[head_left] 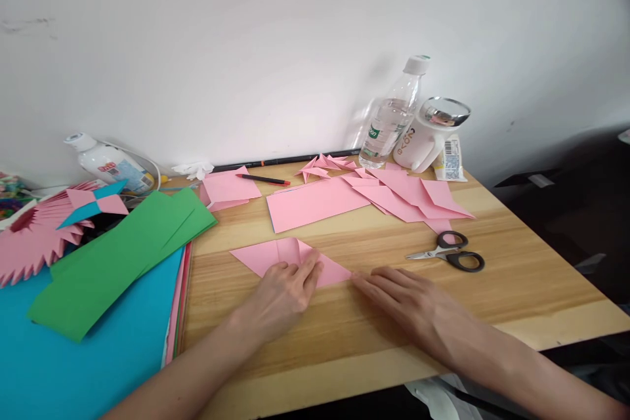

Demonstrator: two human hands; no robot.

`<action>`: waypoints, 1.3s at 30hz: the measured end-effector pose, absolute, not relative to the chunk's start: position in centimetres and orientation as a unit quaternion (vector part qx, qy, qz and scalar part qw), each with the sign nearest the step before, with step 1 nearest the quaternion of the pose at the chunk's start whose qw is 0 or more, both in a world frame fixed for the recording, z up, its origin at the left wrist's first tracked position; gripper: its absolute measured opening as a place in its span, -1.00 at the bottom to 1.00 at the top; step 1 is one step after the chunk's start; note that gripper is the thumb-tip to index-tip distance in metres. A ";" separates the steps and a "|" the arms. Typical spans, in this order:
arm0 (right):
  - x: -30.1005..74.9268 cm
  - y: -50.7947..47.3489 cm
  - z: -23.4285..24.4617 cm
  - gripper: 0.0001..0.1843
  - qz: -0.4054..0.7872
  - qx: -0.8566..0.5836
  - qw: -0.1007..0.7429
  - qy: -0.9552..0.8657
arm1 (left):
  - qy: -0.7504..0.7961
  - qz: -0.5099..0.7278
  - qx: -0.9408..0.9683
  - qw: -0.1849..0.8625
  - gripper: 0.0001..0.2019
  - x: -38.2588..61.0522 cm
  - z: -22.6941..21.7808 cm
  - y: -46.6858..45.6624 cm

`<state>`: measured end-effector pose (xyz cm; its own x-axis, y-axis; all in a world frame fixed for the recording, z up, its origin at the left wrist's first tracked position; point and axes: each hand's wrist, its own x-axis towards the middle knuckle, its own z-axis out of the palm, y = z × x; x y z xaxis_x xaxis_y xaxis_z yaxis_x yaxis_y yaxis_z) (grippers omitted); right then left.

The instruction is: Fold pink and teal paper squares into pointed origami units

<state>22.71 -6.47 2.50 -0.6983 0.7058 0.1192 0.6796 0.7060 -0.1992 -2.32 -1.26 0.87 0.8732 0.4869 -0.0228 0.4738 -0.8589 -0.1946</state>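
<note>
A folded piece of pink paper (263, 257) lies on the wooden table, pointed at its left and right ends, with a raised curved flap near its middle. My left hand (285, 289) is partly curled over it and holds it down, fingertips pressing beside the flap. Stretched out low over the table, my right hand (403, 292) touches the paper's right tip with its fingertips; whether it pinches the tip I cannot tell. Behind the folded piece lies a pink paper strip (317, 202). Black-handled scissors (447, 252) rest to the right, beyond my right hand.
Green paper strips (118, 256) lie on blue sheets (98, 367) at left, near a pleated pink paper piece (44, 236). Pink papers (413, 193), a water bottle (391, 121), a white mug (428, 138) and a pen (266, 180) stand or lie near the wall.
</note>
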 end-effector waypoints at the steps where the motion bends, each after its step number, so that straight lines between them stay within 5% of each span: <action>1: 22.4 -5.8 2.7 -0.67 0.091 -0.388 0.094 -0.912 | -0.244 0.035 -0.964 0.100 -0.58 -2.3 1.0 -1.3; 9: 18.3 -0.5 1.9 -0.80 0.154 -0.476 0.075 -0.863 | -0.225 0.083 -0.968 0.076 -0.65 -1.8 1.9 -1.2; 27: 13.4 4.5 2.7 -0.76 0.231 -0.524 0.038 -0.819 | -0.225 0.077 -0.971 0.037 -0.74 -1.7 1.7 -1.1; 39: 14.6 5.5 2.2 -0.77 0.410 -0.504 0.122 -0.750 | -0.312 0.066 -0.947 0.022 -0.52 -1.6 2.1 -1.7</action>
<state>14.57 5.47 2.23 -0.4620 0.8566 -0.2300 0.6566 0.1560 -0.7379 -1.64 -1.74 2.15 0.7964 0.5943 -0.1116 0.5884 -0.8042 -0.0836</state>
